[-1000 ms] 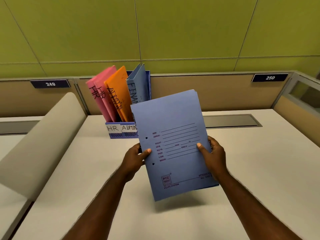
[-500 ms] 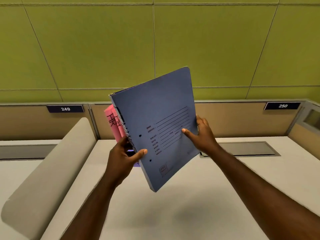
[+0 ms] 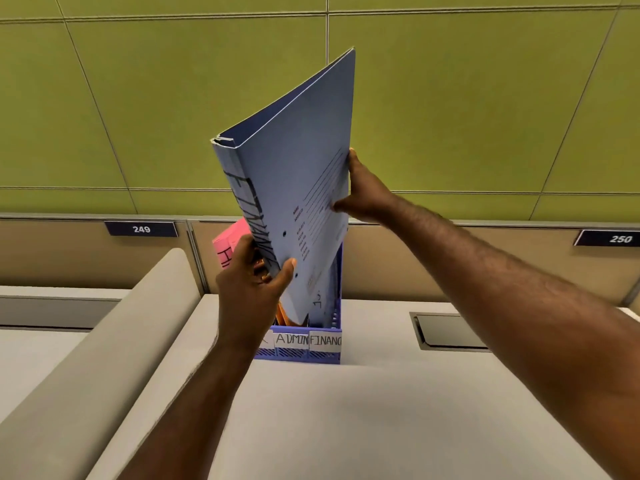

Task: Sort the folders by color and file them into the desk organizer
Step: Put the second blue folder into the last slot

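both hands' fingers grip blue folder [image 3: 298,188] "finance" | organizer [image 3: 301,348] labels: "admin", apparently "financ"

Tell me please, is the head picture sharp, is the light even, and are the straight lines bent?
Head view: light is soft and even, no glare; a faint shadow lies on the desk before the desk organizer. Wall seams bow from wide-angle distortion. The blue folder is fairly sharp, its small print unreadable; arm outlines look jagged.
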A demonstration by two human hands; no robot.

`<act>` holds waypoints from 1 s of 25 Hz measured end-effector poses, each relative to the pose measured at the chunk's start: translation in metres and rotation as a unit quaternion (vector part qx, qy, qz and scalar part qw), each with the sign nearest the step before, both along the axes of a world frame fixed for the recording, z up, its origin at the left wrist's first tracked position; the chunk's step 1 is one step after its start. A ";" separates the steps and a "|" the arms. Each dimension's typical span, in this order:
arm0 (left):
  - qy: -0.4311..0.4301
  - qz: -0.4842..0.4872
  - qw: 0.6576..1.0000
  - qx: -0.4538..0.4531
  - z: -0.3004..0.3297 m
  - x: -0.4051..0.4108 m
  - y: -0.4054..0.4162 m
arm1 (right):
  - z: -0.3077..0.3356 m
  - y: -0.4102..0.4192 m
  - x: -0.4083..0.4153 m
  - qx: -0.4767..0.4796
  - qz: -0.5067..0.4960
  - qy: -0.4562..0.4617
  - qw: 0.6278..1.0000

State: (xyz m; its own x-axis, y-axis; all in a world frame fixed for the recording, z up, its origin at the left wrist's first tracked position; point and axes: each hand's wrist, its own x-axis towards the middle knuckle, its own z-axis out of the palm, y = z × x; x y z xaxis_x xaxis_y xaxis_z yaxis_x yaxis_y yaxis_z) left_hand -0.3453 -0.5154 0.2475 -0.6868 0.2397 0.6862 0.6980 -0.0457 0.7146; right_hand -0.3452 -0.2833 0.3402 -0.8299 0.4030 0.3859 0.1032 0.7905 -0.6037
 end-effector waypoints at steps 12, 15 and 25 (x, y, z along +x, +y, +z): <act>0.018 0.037 0.999 -0.009 -0.006 -0.034 0.064 | -0.003 0.043 -0.064 -0.037 -0.007 -0.010 0.999; 0.005 0.041 0.999 -0.011 -0.012 -0.038 0.076 | -0.007 0.048 -0.068 -0.064 0.005 -0.008 0.998; -0.036 0.052 0.998 -0.022 -0.036 -0.052 0.109 | -0.032 0.052 -0.069 -0.083 0.035 -0.003 0.996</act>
State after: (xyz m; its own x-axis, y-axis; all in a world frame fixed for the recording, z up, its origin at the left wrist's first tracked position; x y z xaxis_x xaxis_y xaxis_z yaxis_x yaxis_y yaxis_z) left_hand -0.3972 -0.4064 0.2110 -0.7569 0.1933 0.6242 0.6437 0.0559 0.7632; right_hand -0.4137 -0.2312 0.3079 -0.8598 0.4023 0.3145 0.0552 0.6855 -0.7260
